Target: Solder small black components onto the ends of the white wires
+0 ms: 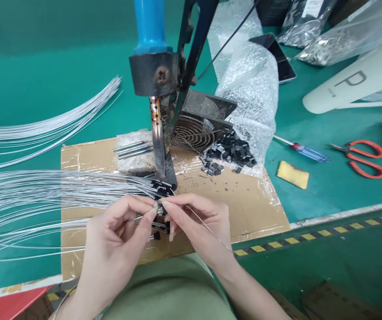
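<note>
My left hand (121, 235) pinches something too small to make out, just below the tip of the soldering iron (158, 151). Close beside it, my right hand (197, 222) has thumb and forefinger pressed together on a thin wire (207, 226), which runs back over the wrist. The fingertips of both hands nearly meet. Many white wires (44, 191) come in from the left, their ends with black connectors (164, 189) lying under and behind my fingers. The iron is clamped upright in a black stand (191, 49) above the cardboard (251, 200).
Loose black pieces (234, 149) are heaped by a round fan (194, 131) and bubble wrap (251, 89). To the right lie a yellow sponge (292, 174), a screwdriver (311, 152) and orange-handled cutters (366, 158). Another wire bundle (61, 124) rests at the upper left.
</note>
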`<state>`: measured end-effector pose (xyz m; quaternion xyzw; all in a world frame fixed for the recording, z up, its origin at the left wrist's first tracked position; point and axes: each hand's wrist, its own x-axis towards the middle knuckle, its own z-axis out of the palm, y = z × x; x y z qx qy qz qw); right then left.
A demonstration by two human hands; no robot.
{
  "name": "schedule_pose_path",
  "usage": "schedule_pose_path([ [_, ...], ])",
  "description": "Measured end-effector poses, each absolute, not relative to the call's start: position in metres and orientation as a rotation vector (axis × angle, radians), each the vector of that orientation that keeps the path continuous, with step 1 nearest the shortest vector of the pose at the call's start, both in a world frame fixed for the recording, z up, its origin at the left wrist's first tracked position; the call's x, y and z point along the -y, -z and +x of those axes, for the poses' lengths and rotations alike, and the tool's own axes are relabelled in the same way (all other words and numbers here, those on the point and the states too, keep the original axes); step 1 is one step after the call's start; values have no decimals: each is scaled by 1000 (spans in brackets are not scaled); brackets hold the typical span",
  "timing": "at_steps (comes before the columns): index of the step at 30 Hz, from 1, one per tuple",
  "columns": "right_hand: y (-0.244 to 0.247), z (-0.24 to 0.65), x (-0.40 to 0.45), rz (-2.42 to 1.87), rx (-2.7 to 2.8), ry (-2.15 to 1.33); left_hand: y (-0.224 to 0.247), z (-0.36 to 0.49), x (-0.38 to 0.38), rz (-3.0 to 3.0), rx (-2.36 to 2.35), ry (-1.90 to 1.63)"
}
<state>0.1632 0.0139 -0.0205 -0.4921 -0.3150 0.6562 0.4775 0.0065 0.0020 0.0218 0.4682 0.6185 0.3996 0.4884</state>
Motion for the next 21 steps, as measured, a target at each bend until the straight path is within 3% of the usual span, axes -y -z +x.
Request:
schedule_pose_path([
  [7,22,162,-12,-1182,775,-1585,-24,14,-3,1039,-1581,-983],
  [14,21,174,-7,-1233,1251,-1248,-20,8,-10,1100,-1609,-923],
  [21,21,179,-5,-1216,1294,-1251,-21,11,-17,1153,-1630,-935],
])
